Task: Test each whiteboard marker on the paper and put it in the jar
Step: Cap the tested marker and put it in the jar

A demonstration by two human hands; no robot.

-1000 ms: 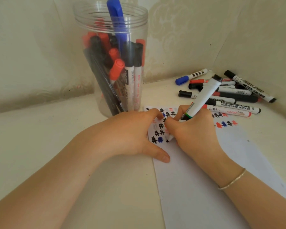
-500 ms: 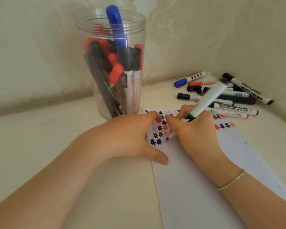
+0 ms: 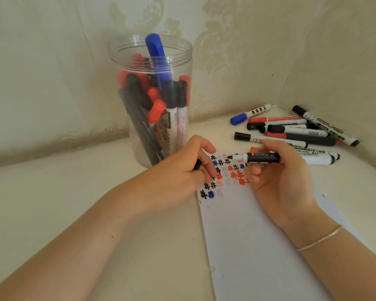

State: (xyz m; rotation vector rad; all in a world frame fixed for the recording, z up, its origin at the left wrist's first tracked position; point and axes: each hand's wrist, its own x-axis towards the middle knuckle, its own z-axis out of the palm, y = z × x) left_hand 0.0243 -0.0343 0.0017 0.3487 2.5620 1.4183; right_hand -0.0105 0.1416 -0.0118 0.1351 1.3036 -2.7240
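Head view, right hand (image 3: pixel 278 177) now grips marker (image 3: pixel 261 157) level above paper (image 3: pixel 258 246), left hand (image 3: pixel 182 170) clutching cap (image 3: pixel 197 165)

**Colours and patterns on the cream surface**

The wall (image 3: pixel 237 51) carried a pale cream damask motif, tone on tone. The surface (image 3: pixel 63 192) was plain off-white. The clear jar (image 3: pixel 150 61) held markers capped in red, black and one bright blue (the tallest). The paper (image 3: pixel 258 246) was white with a faint lilac cast, and toward its far edge sat rows of hash marks (image 3: pixel 226 172) in black, red and blue, some faded to pale pink. The marker (image 3: pixel 263 158) in the right hand (image 3: pixel 280 183) had a black barrel with a white collar and small red accents. The loose markers (image 3: pixel 295 129) in the far right corner were white-bodied or black-bodied with black, red and blue caps. A thin gold bracelet (image 3: pixel 319 238) circled the right wrist.
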